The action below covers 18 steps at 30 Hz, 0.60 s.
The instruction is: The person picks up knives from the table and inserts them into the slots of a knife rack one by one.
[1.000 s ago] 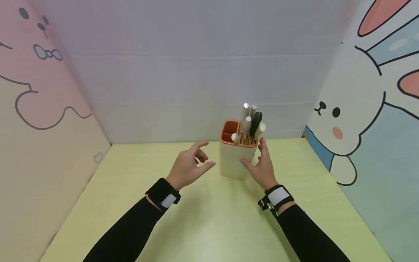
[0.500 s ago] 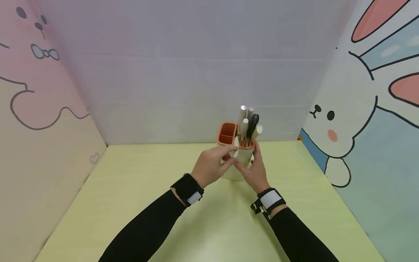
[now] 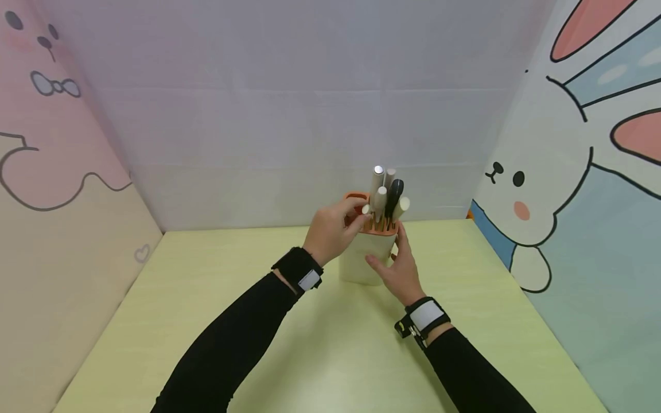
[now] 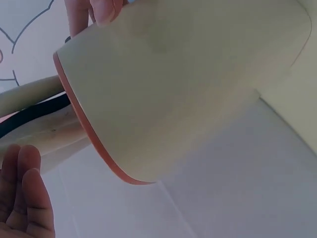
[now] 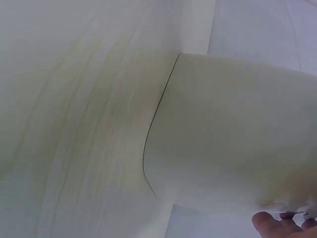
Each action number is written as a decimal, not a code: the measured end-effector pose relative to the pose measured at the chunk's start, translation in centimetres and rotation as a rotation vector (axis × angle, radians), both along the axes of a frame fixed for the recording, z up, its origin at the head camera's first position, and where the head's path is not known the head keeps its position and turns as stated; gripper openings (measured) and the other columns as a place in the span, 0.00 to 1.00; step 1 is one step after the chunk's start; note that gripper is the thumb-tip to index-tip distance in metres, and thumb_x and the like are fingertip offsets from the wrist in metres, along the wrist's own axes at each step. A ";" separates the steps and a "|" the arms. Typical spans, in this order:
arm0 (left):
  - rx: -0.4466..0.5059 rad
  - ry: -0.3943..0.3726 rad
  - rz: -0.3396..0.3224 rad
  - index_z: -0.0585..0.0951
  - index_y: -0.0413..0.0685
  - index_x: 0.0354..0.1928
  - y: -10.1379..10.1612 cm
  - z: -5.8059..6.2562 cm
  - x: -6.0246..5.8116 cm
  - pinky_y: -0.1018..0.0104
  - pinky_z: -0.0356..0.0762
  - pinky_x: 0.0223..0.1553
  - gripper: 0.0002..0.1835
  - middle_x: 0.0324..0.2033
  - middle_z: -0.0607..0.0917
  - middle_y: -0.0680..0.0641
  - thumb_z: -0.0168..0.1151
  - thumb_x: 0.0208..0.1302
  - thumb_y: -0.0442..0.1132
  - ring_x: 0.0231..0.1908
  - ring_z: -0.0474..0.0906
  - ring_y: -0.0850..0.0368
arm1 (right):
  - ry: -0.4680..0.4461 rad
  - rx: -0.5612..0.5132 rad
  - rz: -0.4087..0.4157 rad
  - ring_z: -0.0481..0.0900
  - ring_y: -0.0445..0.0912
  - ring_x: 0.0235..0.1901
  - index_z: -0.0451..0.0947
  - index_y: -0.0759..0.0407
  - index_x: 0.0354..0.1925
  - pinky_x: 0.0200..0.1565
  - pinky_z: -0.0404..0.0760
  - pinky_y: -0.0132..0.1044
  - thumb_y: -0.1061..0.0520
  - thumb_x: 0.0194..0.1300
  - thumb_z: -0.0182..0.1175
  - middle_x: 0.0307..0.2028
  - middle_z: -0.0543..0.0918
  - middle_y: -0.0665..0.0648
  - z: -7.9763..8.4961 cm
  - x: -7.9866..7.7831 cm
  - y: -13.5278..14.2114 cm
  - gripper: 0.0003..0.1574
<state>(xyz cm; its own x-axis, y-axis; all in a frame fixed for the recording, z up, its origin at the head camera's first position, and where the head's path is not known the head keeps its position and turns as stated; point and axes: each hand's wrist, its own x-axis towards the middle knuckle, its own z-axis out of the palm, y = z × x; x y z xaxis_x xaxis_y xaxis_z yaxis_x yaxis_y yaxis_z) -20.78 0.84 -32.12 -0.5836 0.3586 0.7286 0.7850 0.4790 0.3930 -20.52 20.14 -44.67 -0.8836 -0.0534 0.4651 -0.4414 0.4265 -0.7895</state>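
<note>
In the head view a cream knife holder (image 3: pixel 356 265) with an orange top stands upright on the table. Several pale handles (image 3: pixel 380 201) and a black handle (image 3: pixel 394 195) stick up from its slots. My left hand (image 3: pixel 330 234) pinches a short white handle (image 3: pixel 366 209) between thumb and forefinger at the rim's front left. What hangs below that handle is hidden. My right hand (image 3: pixel 404 272) holds the holder's right side, thumb toward the front and fingers along the side. The left wrist view shows the left fingers (image 4: pixel 33 191) beside the handles.
The yellow-green table (image 3: pixel 232 269) reaches a pale back wall (image 3: pixel 248 143). Printed cartoon side walls stand left and right. An orange compartment (image 3: pixel 356 195) of the holder is partly hidden behind my left hand.
My left hand came right to the holder and took the short white handle. Half a second ago that handle was lower and farther forward; now it is over the rim. The right hand barely moved.
</note>
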 end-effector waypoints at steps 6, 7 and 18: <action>0.014 -0.053 0.019 0.79 0.45 0.49 0.4 0.4 -2.0 0.72 0.73 0.21 0.13 0.26 0.83 0.51 0.61 0.65 0.42 0.22 0.73 0.68 | -0.007 -0.004 0.007 0.53 0.50 0.67 0.34 0.32 0.72 0.53 0.70 0.65 0.41 0.56 0.67 0.72 0.47 0.45 -0.1 0.0 0.0 0.62; 0.011 -0.057 0.026 0.79 0.45 0.49 0.5 0.4 -2.2 0.72 0.73 0.21 0.14 0.26 0.83 0.51 0.60 0.65 0.43 0.22 0.74 0.68 | -0.009 -0.003 0.008 0.52 0.50 0.67 0.34 0.32 0.72 0.52 0.70 0.65 0.41 0.56 0.67 0.72 0.47 0.45 -0.1 0.0 0.0 0.62; -0.059 -0.101 0.086 0.78 0.45 0.49 0.9 0.2 -3.2 0.72 0.76 0.26 0.14 0.27 0.84 0.50 0.61 0.64 0.41 0.25 0.77 0.63 | -0.026 -0.009 0.015 0.52 0.55 0.67 0.35 0.41 0.73 0.52 0.70 0.65 0.50 0.56 0.69 0.72 0.47 0.52 0.0 -0.1 0.0 0.63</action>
<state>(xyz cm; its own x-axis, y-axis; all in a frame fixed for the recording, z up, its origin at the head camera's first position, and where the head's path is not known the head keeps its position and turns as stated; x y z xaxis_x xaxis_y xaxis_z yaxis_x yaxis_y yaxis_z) -24.00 1.77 -31.94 -0.6833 0.3449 0.6435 0.6979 0.5675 0.4369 -20.58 20.17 -44.63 -0.8944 -0.0633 0.4427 -0.4273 0.4129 -0.8043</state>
